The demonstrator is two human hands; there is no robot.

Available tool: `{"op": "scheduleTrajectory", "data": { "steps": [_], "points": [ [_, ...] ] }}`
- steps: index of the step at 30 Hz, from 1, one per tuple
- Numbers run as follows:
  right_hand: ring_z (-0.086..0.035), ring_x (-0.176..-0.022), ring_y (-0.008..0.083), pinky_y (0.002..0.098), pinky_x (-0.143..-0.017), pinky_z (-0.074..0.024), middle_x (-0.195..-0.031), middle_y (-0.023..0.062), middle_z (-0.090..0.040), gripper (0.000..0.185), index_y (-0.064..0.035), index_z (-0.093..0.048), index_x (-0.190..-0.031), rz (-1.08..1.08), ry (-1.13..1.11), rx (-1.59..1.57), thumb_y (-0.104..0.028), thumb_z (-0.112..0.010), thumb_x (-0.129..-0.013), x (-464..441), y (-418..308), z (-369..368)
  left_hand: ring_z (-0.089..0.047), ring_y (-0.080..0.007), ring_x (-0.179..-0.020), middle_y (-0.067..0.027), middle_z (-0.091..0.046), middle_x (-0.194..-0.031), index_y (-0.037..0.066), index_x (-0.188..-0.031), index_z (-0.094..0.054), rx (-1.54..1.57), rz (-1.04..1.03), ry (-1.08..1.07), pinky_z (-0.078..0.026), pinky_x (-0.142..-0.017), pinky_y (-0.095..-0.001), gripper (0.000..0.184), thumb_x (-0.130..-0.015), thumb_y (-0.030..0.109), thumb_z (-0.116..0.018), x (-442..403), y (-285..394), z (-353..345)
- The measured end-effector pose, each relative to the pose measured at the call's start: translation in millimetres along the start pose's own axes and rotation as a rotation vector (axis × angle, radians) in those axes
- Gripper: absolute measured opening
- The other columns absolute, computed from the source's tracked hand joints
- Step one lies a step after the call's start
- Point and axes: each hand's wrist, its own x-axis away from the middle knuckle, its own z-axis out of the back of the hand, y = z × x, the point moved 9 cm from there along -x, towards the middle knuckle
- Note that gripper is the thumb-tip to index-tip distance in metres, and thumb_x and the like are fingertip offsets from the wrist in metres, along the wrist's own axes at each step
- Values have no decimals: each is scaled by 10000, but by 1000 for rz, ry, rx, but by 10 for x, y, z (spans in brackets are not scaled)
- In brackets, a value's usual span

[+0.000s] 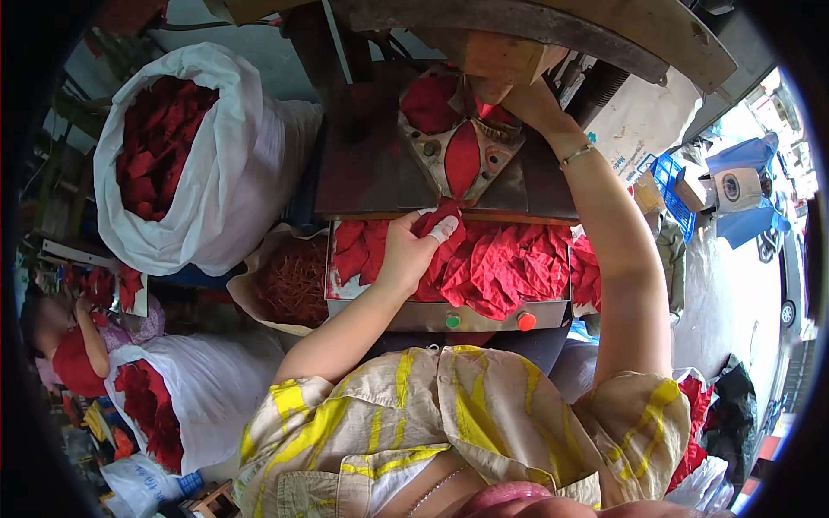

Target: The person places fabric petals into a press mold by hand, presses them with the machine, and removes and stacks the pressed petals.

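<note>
A metal die (pixel 438 161) with several leaf-shaped openings rests on the dark press table (pixel 363 186), and red cloth (pixel 463 161) shows through the openings. Just below its front tip, at the table edge, my left hand (pixel 409 253) is closed on red cloth pieces (pixel 445 220); white tape wraps its thumb and a finger. My right hand (pixel 533 105) reaches to the die's far right side, close to a bit of red cloth there. The press head (pixel 501 65) hides its fingertips.
A metal tray (pixel 389 315) heaped with red cloth pieces (pixel 501 268) sits before the table, with green and red buttons on its front. White sacks (pixel 259 155) of red pieces stand left, beside a bag of red scraps (pixel 298 281). Another person (pixel 82 354) sits far left.
</note>
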Motion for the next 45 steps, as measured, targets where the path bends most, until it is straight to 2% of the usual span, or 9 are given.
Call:
{"op": "scheduleTrajectory", "data": {
  "steps": [8,11,14,16,19,24,36,38,45],
  "points": [
    [-664,-722,142,259,-673,-507,-851,56,-683,187,-58,-708,-916,-250,93,-567,-166,-785,-783,778,-787,390,-641,-99,-748,-47,-702,-865,-22,-980,-683,47,7,0,-518,-689,-237,200,-871,132,-750,-152,336,13],
    [-525,-679,56,210,-618,-431,-780,-13,-604,175,-14,-677,-948,-64,-93,-629,-125,-757,-839,1006,-1539,282,-642,-111,-736,-57,-704,-850,-37,-976,-691,-208,-43,-40,-519,-698,-259,264,-859,186,-767,-198,573,-40],
    [-466,-587,36,190,-518,-364,-725,-25,-576,162,-34,-645,-963,-623,157,-1056,-167,-710,-899,1203,-985,297,-675,-141,-780,-120,-728,-846,-10,-954,-719,-814,-471,-112,-522,-746,-296,299,-813,242,-796,-302,1091,-212],
    [-448,-559,19,177,-460,-316,-690,-25,-567,138,-27,-617,-985,-631,345,-1108,-139,-673,-927,1244,-743,545,-693,-165,-781,-106,-732,-842,36,-938,-731,-856,-580,-9,-526,-731,-301,243,-795,224,-787,-512,1395,-137],
    [-457,-554,21,177,-448,-324,-691,-23,-569,141,-11,-609,-998,-640,330,-1086,-127,-658,-937,1350,-694,583,-676,-238,-685,-90,-667,-708,89,-921,-724,-1200,-664,138,-520,-626,-338,218,-822,282,-743,-1122,1559,-78],
    [-494,-570,17,168,-456,-371,-715,-19,-585,132,5,-608,-1022,-654,289,-1020,-101,-636,-949,1656,-687,464,-689,-262,-792,-63,-712,-805,128,-883,-730,-1565,-601,104,-498,-749,-442,274,-780,381,-751,-1852,1303,-245],
    [-595,-747,124,285,-683,-487,-807,59,-639,133,-3,-628,-1036,-387,52,-424,-85,-606,-934,1207,-508,960,-693,-202,-786,-49,-723,-821,88,-925,-720,-1280,-562,216,-507,-713,-373,258,-818,322,-740,-1601,1519,-101],
    [-623,-794,203,339,-750,-493,-846,102,-654,141,-17,-630,-1029,-160,-129,-280,-92,-601,-913,828,-626,961,-629,-114,-725,-9,-672,-781,36,-1042,-697,-599,-323,-112,-488,-676,-279,290,-822,217,-751,-1434,1410,-132],
    [-642,-844,210,325,-758,-500,-914,87,-678,160,-37,-647,-1011,174,-475,-262,-175,-589,-954,243,-835,458,-512,-96,-688,-4,-551,-778,-17,-1117,-619,26,-252,-630,-451,-657,-255,331,-820,86,-725,-640,1619,-550]
  ]
}}
